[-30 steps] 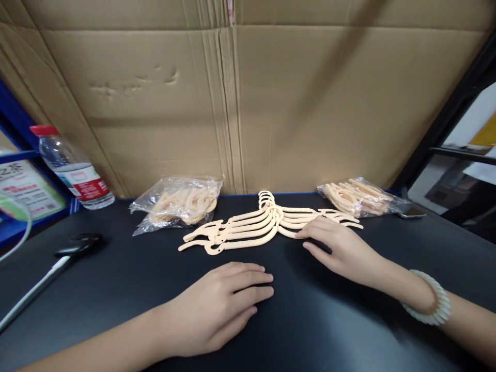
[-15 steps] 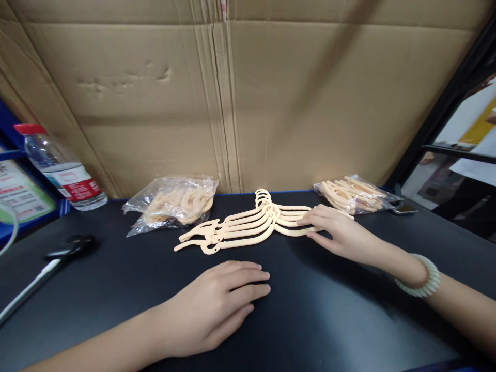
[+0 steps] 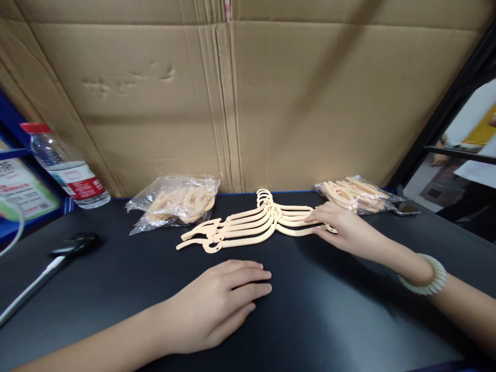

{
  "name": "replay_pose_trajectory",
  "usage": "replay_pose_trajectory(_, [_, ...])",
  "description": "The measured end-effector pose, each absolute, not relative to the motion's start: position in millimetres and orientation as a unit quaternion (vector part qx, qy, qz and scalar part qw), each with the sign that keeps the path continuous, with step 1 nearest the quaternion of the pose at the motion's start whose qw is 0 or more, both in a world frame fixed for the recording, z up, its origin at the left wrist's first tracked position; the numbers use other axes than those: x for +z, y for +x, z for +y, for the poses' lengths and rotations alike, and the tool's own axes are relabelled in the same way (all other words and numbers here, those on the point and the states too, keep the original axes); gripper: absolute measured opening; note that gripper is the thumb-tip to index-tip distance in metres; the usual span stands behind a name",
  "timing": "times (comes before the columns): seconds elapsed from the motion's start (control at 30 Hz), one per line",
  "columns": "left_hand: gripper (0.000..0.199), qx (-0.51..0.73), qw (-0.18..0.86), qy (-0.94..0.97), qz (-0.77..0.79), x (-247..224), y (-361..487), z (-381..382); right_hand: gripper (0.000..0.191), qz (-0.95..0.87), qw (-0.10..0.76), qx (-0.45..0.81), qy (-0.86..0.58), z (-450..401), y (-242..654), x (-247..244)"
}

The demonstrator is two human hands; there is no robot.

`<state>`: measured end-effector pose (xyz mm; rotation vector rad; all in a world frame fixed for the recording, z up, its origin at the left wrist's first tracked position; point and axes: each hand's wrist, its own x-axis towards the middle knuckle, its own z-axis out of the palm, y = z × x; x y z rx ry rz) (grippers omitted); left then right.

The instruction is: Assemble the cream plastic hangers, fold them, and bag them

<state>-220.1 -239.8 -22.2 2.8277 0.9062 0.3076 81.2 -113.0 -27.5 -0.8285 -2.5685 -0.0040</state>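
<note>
Several cream folding clothes hangers [image 3: 248, 239] lie overlapped in a row on the black table, hooks toward the cardboard. Their left arms end in round hinged joints with short folded pieces. My right hand [image 3: 339, 227], with a pale coiled band on the wrist, is at the hangers' right ends. Its fingers reach over the arms and its thumb lies by the nearest hanger's end, which shows between thumb and fingers. Part of those ends is hidden under the hand. My left hand [image 3: 227, 305] rests flat on the table in front of the hangers, fingers stretched out, touching none of them.
Clear plastic bags with cream hangers lie behind on the left [image 3: 174, 204] and right [image 3: 358, 194]. A phone [image 3: 406, 208] is partly under the right bag. At left are a red-capped bottle [image 3: 73, 170] and a black device [image 3: 73, 244] with a white cable. Cardboard [image 3: 310, 103] stands behind.
My right hand has shifted slightly along the hanger arms, and the nearest hanger's end now shows between its thumb and fingers. The left hand stays in place. The view has shifted slightly.
</note>
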Motion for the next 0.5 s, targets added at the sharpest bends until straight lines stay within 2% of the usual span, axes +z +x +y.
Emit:
replay_pose_trajectory(0.17, [0.04,0.101,0.079,0.944,0.305,-23,-220,-240,0.013,-0.934,0.196,0.026,-0.298,-117,74,-30])
replay_pose_trajectory(0.5, [0.04,0.118,0.088,0.939,0.312,-25,-221,-242,0.012,-0.929,0.185,0.098,-0.305,-113,73,-39])
